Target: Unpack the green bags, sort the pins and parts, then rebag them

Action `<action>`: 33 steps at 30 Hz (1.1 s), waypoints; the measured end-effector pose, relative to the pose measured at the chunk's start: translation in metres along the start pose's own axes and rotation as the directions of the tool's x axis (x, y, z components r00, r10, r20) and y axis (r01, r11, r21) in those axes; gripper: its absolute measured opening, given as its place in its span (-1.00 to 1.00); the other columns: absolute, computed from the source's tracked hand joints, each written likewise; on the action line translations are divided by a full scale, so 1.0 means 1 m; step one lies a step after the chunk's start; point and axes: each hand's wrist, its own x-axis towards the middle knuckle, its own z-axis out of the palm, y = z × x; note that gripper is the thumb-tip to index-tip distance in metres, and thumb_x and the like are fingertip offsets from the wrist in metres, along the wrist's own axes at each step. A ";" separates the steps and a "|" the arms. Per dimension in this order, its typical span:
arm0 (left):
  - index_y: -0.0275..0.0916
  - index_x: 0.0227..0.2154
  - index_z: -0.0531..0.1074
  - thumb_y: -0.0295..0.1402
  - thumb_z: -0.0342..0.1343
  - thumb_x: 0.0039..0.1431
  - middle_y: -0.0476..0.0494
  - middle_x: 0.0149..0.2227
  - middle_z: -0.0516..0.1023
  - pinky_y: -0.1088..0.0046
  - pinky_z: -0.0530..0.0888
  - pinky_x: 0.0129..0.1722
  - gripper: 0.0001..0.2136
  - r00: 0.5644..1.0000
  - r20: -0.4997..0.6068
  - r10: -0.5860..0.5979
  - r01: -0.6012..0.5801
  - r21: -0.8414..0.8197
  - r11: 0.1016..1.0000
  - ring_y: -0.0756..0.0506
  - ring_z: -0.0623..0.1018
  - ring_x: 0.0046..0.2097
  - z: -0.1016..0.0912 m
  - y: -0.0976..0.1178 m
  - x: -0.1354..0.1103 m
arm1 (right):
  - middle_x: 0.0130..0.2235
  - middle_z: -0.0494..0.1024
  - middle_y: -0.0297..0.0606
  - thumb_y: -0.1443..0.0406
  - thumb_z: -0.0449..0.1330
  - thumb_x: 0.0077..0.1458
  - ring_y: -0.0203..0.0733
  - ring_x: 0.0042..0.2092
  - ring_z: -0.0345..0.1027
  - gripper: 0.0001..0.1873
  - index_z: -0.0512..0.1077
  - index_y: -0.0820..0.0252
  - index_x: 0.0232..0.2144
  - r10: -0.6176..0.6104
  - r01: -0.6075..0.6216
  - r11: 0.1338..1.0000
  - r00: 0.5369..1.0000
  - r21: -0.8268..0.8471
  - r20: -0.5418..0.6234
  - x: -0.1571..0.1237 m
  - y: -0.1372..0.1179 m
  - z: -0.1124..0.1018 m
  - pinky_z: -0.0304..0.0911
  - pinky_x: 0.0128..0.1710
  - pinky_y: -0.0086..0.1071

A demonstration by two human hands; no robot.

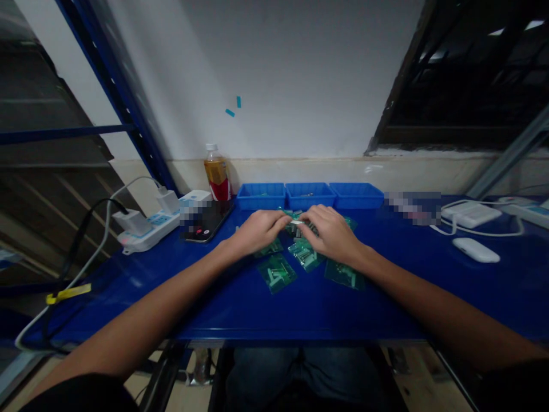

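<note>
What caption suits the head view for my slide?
Left hand and right hand hold a small white piece over green packets on a blue table, three trays behind.

Left of left hand point(263, 232): phone point(214, 220), then power strip point(160, 220) with two plugs point(132, 222). Yellow tie point(75, 292) farther out, on cables. Bottle point(218, 174) beyond left hand, behind phone. Right of right hand point(330, 229): white case point(476, 250), adapter point(472, 213) behind it. Beyond both hands: wall point(300, 80), two blue strips point(239, 102). Dark window point(467, 80) far right, past right hand.
</note>
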 end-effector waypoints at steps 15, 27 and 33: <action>-0.18 -0.17 0.48 -0.17 0.22 -0.09 -0.13 -0.22 0.55 0.51 0.35 -0.32 -0.62 0.847 0.429 -0.314 0.173 0.337 0.925 -0.11 0.50 -0.23 -0.044 -0.058 -0.020 | -0.38 0.48 0.00 0.13 0.17 0.01 0.05 -0.24 0.30 -0.71 0.53 0.26 -0.48 0.535 -0.527 0.835 0.845 -0.157 0.008 0.047 0.129 0.045 0.19 -0.26 -0.16; -0.28 -0.27 0.29 -0.24 0.12 0.02 -0.06 -0.38 0.40 0.46 0.34 -0.37 -0.73 0.994 -0.017 -0.111 0.109 -0.084 0.990 -0.04 0.42 -0.35 -0.031 -0.029 -0.012 | -0.29 0.49 -0.18 0.19 0.11 0.11 -0.09 -0.21 0.31 -0.73 0.41 0.21 -0.17 0.209 -0.204 0.971 0.978 0.122 -0.027 0.020 0.035 0.015 0.18 -0.19 -0.20; -0.26 -0.31 0.24 -0.31 0.18 -0.03 0.04 -0.42 0.31 0.49 0.33 -0.38 -0.73 0.980 -0.057 -0.192 0.147 -0.443 0.884 0.03 0.34 -0.39 0.007 0.007 -0.008 | -0.29 0.47 -0.13 0.37 0.10 0.05 -0.07 -0.22 0.27 -0.80 0.38 0.26 -0.22 -0.088 0.086 0.992 0.996 0.098 0.015 0.000 -0.032 0.005 0.16 -0.20 -0.20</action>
